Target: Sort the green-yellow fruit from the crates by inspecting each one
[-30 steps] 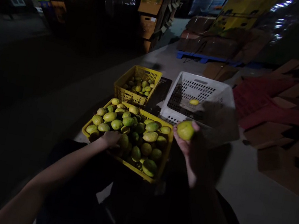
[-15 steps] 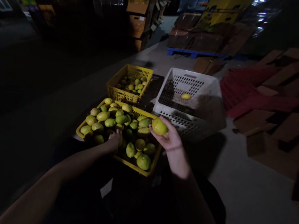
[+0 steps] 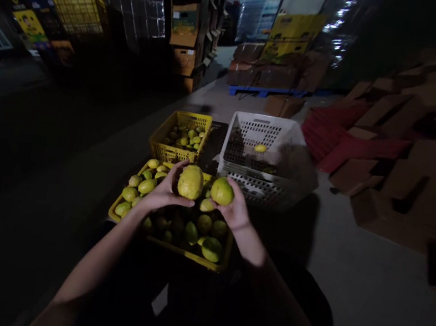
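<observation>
My left hand (image 3: 163, 191) is closed around a large yellow lemon (image 3: 190, 182), raised over the near crate. Beside it, my right hand (image 3: 238, 209) grips a greener lemon (image 3: 222, 191), a small gap apart from the first. Beneath both hands lies a shallow yellow crate (image 3: 193, 256) full of yellow and green lemons, partly hidden by my hands and in shadow. Behind on the left, a deeper yellow crate (image 3: 161, 151) holds smaller lemons. A white perforated crate (image 3: 249, 175) stands behind my right hand, with one bright yellow lemon (image 3: 260, 148) and some darker fruit inside.
Flattened cardboard boxes (image 3: 396, 205) and red crates (image 3: 333, 130) are heaped on the right. A blue pallet (image 3: 251, 90) with boxes stands at the back. Stacked cartons (image 3: 185, 25) and a yellow basket (image 3: 78, 12) rise at the back left.
My left hand has come up out of the near crate with a lemon in it. My right hand still holds its lemon, turned slightly. The view has tilted up a little.
</observation>
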{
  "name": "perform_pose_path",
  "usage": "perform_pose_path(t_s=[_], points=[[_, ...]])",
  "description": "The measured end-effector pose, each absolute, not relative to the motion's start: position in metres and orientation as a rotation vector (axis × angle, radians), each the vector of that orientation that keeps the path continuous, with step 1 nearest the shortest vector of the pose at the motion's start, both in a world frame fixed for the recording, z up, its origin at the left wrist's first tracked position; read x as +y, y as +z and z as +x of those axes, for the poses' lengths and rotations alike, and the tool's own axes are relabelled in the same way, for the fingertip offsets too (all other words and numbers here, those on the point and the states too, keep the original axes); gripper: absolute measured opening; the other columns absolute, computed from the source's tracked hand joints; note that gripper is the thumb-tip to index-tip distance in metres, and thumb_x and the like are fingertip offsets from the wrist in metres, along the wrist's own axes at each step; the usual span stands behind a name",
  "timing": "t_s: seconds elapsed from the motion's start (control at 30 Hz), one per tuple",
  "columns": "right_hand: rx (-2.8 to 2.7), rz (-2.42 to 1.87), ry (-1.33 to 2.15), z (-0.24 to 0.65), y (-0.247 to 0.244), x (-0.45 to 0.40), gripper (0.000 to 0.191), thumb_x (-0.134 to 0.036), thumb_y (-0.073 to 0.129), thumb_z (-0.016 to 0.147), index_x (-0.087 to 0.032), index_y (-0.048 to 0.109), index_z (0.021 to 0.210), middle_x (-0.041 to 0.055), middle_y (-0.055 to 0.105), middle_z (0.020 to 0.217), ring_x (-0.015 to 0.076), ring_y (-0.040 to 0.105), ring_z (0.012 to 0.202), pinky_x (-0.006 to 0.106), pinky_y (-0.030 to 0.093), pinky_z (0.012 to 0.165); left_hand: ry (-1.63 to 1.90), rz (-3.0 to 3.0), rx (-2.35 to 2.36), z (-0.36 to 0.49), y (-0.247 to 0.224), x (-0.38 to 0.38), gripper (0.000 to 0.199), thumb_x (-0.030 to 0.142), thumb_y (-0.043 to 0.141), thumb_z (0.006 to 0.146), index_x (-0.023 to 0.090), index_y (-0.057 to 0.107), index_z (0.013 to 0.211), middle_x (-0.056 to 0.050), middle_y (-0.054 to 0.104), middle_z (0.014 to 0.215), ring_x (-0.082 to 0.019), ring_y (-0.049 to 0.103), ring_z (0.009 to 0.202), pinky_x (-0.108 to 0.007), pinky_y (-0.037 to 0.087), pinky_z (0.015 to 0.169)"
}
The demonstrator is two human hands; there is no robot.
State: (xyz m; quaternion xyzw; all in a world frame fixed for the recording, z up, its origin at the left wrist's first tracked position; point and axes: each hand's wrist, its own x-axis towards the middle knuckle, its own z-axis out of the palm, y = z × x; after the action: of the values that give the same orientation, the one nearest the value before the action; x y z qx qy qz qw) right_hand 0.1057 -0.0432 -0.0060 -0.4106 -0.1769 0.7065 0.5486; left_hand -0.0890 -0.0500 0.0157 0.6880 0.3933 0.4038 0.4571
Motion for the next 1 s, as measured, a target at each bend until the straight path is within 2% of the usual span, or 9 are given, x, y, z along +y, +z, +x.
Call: perform_pose_path(t_s=[0.07,0.17,0.27,0.37,0.53,0.67,0.77,0.87,1.0], points=[[-0.492,-0.906,1.688,0.096,0.001,-0.044,0.030,-0.046,0.054,0.082,-0.020,0.059,0.067,-0.0006,0.062,0.052,0.0117,0.055,0.040,0.021,0.035,0.031,1.099,1.387,0.819,-0.076,0.023,-0.056,0.093,0.031,0.077,0.059,0.026,0.031,0.140,-0.007,0.041,0.144,-0.026,0.043,0.129,-0.038,0.036,0.109],[-0.557,-0.823,1.626,0.090,0.014,-0.044,0.031,-0.049,0.054,0.080,-0.021,0.060,0.067,-0.0008,0.061,0.052,0.0117,0.055,0.041,0.021,0.034,0.031,1.182,0.944,0.602,-0.058,0.027,-0.054,0.065,0.026,0.067,0.069,0.021,0.045,0.130,-0.008,0.057,0.127,-0.025,0.053,0.120,-0.040,0.042,0.103],[-0.496,-0.780,1.485,0.097,0.023,-0.041,0.031,-0.051,0.062,0.074,-0.020,0.061,0.071,-0.0020,0.063,0.055,0.0118,0.056,0.043,0.021,0.033,0.031,1.177,0.500,0.405,-0.049,0.032,-0.042,0.038,0.034,0.054,0.083,0.016,0.056,0.116,-0.011,0.065,0.112,-0.023,0.060,0.109,-0.037,0.050,0.092],[-0.416,-0.802,1.387,0.107,0.026,-0.035,0.037,-0.056,0.066,0.069,-0.020,0.061,0.072,-0.0018,0.065,0.059,0.0124,0.058,0.044,0.020,0.030,0.029,1.135,0.220,0.341,-0.045,0.036,-0.030,0.037,0.045,0.049,0.086,0.015,0.062,0.103,-0.009,0.069,0.091,-0.017,0.066,0.085,-0.029,0.055,0.075],[-0.356,-0.818,1.424,0.101,0.023,-0.033,0.041,-0.060,0.061,0.072,-0.019,0.063,0.073,0.0001,0.067,0.061,0.0109,0.057,0.044,0.019,0.031,0.031,1.341,0.246,0.424,-0.032,0.032,-0.015,0.032,0.042,0.049,0.086,0.016,0.067,0.083,-0.004,0.069,0.074,-0.014,0.065,0.064,-0.024,0.053,0.063],[-0.339,-0.746,1.347,0.084,0.020,-0.035,0.032,-0.052,0.063,0.073,-0.020,0.065,0.074,-0.0020,0.067,0.064,0.0097,0.057,0.048,0.020,0.032,0.035,1.461,0.465,0.513,-0.019,0.027,-0.011,0.032,0.040,0.052,0.081,0.013,0.070,0.078,-0.005,0.070,0.073,-0.014,0.064,0.062,-0.023,0.051,0.061],[-0.395,-0.727,1.182,0.079,0.017,-0.034,0.025,-0.046,0.066,0.071,-0.020,0.066,0.071,-0.0030,0.066,0.068,0.0102,0.058,0.060,0.021,0.042,0.051,1.497,0.639,0.530,-0.014,0.025,-0.011,0.031,0.038,0.056,0.075,0.012,0.071,0.074,-0.007,0.071,0.074,-0.015,0.065,0.067,-0.023,0.050,0.066],[-0.604,-0.748,1.042,0.082,0.013,-0.033,0.028,-0.046,0.062,0.074,-0.019,0.068,0.071,-0.0010,0.066,0.074,0.0130,0.058,0.072,0.024,0.045,0.067,1.521,0.712,0.535,-0.015,0.023,-0.011,0.030,0.039,0.056,0.072,0.013,0.072,0.071,-0.007,0.071,0.074,-0.017,0.066,0.072,-0.025,0.050,0.070],[-0.744,-0.799,0.964,0.087,0.010,-0.036,0.031,-0.048,0.056,0.077,-0.020,0.067,0.071,0.0009,0.065,0.076,0.0161,0.057,0.074,0.028,0.044,0.070,1.492,0.751,0.557,-0.017,0.021,-0.012,0.028,0.040,0.057,0.070,0.016,0.071,0.069,-0.006,0.071,0.071,-0.018,0.066,0.072,-0.028,0.050,0.073]])
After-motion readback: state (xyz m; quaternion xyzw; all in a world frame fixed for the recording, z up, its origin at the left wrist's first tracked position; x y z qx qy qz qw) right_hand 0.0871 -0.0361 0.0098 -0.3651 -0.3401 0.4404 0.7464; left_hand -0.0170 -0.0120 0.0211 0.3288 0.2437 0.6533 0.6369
